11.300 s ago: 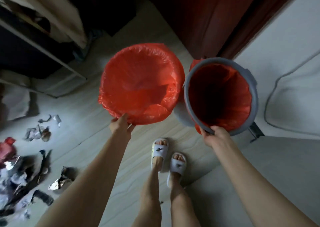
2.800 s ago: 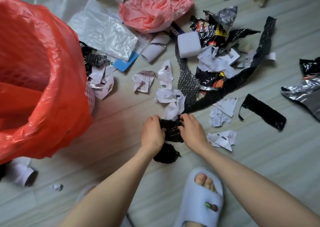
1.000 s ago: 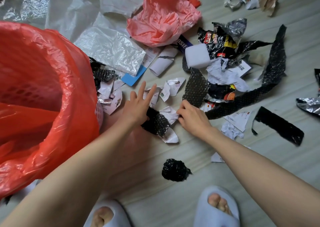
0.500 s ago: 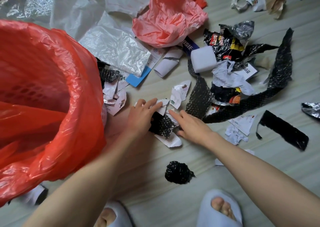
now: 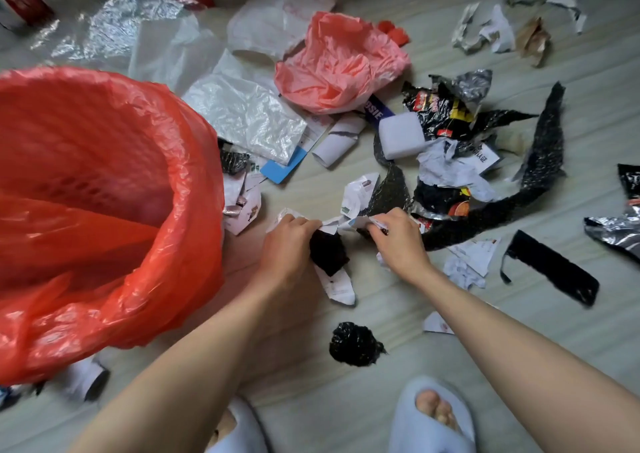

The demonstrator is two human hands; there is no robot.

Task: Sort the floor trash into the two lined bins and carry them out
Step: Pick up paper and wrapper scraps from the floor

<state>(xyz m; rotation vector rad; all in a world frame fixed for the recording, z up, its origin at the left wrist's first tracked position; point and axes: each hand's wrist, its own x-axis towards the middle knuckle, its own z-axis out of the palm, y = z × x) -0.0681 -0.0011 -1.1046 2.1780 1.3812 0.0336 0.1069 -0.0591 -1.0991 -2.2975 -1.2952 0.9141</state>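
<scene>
Gathering scraps at the centre of the frame, the left hand [image 5: 287, 241] curls its fingers round a dark crumpled wad [image 5: 329, 253] with a white paper slip [image 5: 337, 288] trailing below it, while the right hand [image 5: 398, 241] pinches torn white paper [image 5: 360, 222] just beside it, next to the long black bubble-wrap strip [image 5: 502, 207]. The red-lined bin [image 5: 194, 231] fills the left of the frame, its mouth open and close to the left forearm; the second bin is not clearly in view.

To do this step well, I judge the hands should separate paper from plastic before lifting, since the two are mixed in each grip. Squeezing the light pieces tight should stop them fluttering loose on the short swing to the bin. The black crumpled ball [image 5: 355, 343] in the lower centre, near the slippers [image 5: 433, 418], and the pink bag [image 5: 339, 65] at upper centre remain on the floor.
</scene>
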